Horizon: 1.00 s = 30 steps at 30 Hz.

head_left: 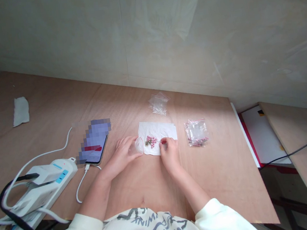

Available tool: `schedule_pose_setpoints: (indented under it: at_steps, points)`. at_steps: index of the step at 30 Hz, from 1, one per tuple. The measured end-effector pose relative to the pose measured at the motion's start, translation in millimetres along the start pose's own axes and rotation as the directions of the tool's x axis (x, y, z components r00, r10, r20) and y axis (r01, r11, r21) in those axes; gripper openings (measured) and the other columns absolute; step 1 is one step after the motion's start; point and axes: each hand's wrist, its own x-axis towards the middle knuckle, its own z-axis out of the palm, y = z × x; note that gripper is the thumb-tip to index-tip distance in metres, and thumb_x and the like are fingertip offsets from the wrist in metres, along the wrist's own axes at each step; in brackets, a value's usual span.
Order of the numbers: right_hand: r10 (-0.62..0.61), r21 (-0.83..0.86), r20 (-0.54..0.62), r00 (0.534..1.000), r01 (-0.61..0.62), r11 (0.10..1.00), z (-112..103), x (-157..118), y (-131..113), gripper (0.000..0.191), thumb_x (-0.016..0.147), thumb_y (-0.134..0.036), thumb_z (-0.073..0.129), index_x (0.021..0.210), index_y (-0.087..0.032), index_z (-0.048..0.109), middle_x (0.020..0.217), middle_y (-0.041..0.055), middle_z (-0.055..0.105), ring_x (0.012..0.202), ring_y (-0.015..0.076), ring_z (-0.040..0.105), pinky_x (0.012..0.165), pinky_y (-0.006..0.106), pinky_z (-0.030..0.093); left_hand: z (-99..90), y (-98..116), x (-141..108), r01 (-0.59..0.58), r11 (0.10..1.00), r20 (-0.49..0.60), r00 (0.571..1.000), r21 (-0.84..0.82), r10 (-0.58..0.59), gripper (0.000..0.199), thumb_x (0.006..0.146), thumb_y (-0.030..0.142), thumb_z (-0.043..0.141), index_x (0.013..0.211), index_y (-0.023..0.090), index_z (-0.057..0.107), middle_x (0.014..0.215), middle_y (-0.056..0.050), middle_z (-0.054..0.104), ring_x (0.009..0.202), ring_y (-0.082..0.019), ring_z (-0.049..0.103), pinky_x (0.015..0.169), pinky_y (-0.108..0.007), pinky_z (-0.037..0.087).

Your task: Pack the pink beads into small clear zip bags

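Holding plastic cup (139, 145), left hand (121, 153), right hand (170, 151) at beads (151, 141), zip bag (196, 132) beside

Pink beads (151, 141), seemingly, on white paper napkin (167, 130)

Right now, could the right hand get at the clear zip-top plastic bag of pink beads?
Probably yes: the right hand sits by the white paper sheet, and only the plywood tabletop lies between it and the clear zip-top plastic bag of pink beads. Its fingertips pinch something small.
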Motion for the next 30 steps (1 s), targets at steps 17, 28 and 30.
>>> schedule_pose_setpoints:
  at_steps: [17,28,30]
  points:
    - [0.107,0.606,0.557,0.824,-0.491,0.626,11,8,-47,0.013,0.066,-0.023,0.050,0.078,-0.018,0.050,0.074,0.0033,0.060,0.064,0.0139,0.055,0.056,0.026,0.043,-1.8,4,0,-0.048,0.980,-0.033,0.999,-0.194,0.042,0.051,0.068,0.031,0.060,0.115,0.025,0.041,0.118,-0.005,0.044,0.113,-0.020,0.037,0.097,-0.035,0.029]
    - [0.094,0.665,0.677,0.730,-0.662,0.346,-20,16,-36,0.024,0.059,-0.022,0.061,0.081,-0.014,0.057,0.073,0.0047,0.063,0.060,0.0131,0.055,0.049,0.023,0.042,2.0,-14,-12,0.334,0.471,0.183,0.923,-0.817,-0.338,0.046,0.076,0.045,0.045,0.102,0.008,0.051,0.099,-0.015,0.061,0.087,-0.022,0.059,0.078,-0.037,0.047]
    - [0.093,0.673,0.665,0.741,-0.648,0.357,-20,15,-34,0.025,0.060,-0.023,0.061,0.083,-0.014,0.056,0.074,0.0050,0.064,0.061,0.0133,0.056,0.050,0.024,0.042,2.2,-10,-12,0.325,0.437,0.195,0.928,-0.839,-0.316,0.039,0.073,0.040,0.052,0.098,0.010,0.054,0.092,-0.012,0.065,0.080,-0.021,0.061,0.070,-0.034,0.050]
